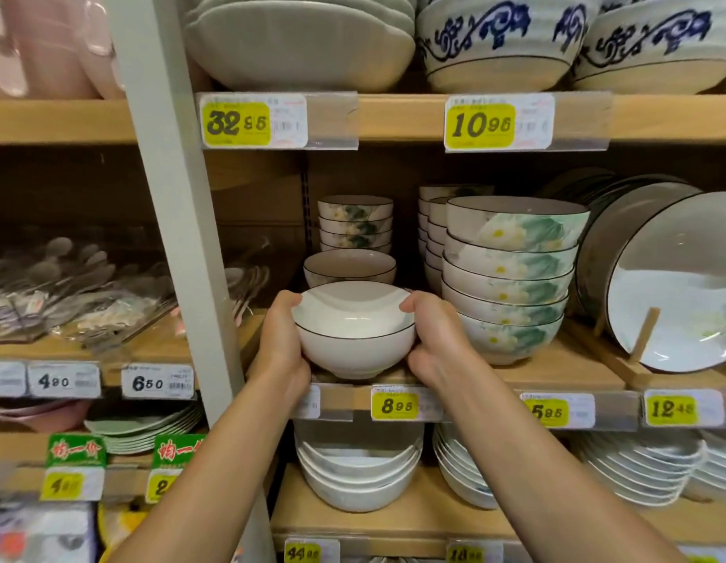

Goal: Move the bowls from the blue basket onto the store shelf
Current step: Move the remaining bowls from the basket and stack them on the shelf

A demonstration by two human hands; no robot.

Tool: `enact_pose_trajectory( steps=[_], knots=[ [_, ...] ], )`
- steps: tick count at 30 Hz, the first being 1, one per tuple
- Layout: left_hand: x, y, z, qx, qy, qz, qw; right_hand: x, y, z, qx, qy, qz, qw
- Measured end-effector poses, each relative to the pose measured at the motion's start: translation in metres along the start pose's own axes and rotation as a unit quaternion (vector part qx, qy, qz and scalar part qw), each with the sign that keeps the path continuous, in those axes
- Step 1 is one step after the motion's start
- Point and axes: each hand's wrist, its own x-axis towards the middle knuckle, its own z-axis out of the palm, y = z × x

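In the centre of the frame, both hands held one white bowl point(353, 339) with a thin dark rim line. The left hand point(282, 343) gripped its left side and the right hand point(434, 339) its right side. On each, the thumb hooked over the rim and the fingers curled round the outer wall. The bowl sat upright at the front edge of the middle shelf point(556, 371), directly above a yellow price tag point(395, 406) reading 8.95. Whether its foot rested on the wood or hung just above it could not be told.

Just behind it stood a single bowl point(349, 268) of the same size, and behind that a short stack of small floral bowls point(355, 223). To the right of centre, close to the right hand, rose a stack of larger floral bowls point(511, 278) painted with green leaves and white flowers. At the right edge of the frame, dark-rimmed plates point(670, 302) leaned on a wooden stand point(643, 335).
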Motion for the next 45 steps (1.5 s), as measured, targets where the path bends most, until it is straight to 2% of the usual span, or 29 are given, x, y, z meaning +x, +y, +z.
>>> enact_pose_trajectory(
  steps=[4,9,14,19,22,28,31,34,38,43,45],
  knots=[
    [-0.016,-0.011,-0.004,-0.031,0.052,0.014,0.998,-0.001,0.002,0.000,0.007,0.000,-0.001,1.000],
    [-0.041,-0.032,0.010,0.048,0.026,0.097,0.994,-0.007,0.008,0.001,0.021,-0.014,-0.015,1.000],
    [-0.013,-0.009,0.000,0.019,0.039,-0.024,0.999,-0.012,0.023,-0.016,0.009,-0.048,-0.075,0.996],
    [-0.017,-0.017,-0.008,0.000,0.050,0.009,0.999,-0.001,0.004,-0.009,-0.023,-0.080,-0.043,0.996],
    [-0.032,-0.026,-0.003,0.033,0.040,0.053,0.997,0.002,0.011,-0.008,-0.039,-0.117,-0.047,0.991],
    [-0.008,-0.007,-0.001,0.024,0.025,-0.020,0.999,-0.011,0.032,-0.023,-0.073,-0.075,-0.129,0.986],
    [-0.009,-0.009,-0.005,0.028,0.039,0.018,0.999,-0.012,0.034,-0.020,-0.098,-0.072,-0.137,0.983],
    [-0.032,-0.022,-0.012,0.033,0.050,0.073,0.996,-0.007,0.030,-0.019,-0.090,-0.109,-0.125,0.982],
    [-0.048,-0.031,-0.014,0.055,-0.007,0.128,0.990,-0.015,0.037,-0.032,-0.110,-0.127,-0.134,0.977],
    [-0.041,-0.022,-0.010,0.063,0.015,0.121,0.991,-0.031,0.034,-0.029,-0.094,-0.130,-0.150,0.975],
    [-0.045,-0.017,-0.008,0.067,0.024,0.148,0.986,-0.037,0.029,-0.025,-0.094,-0.141,-0.179,0.969]
  ],
)
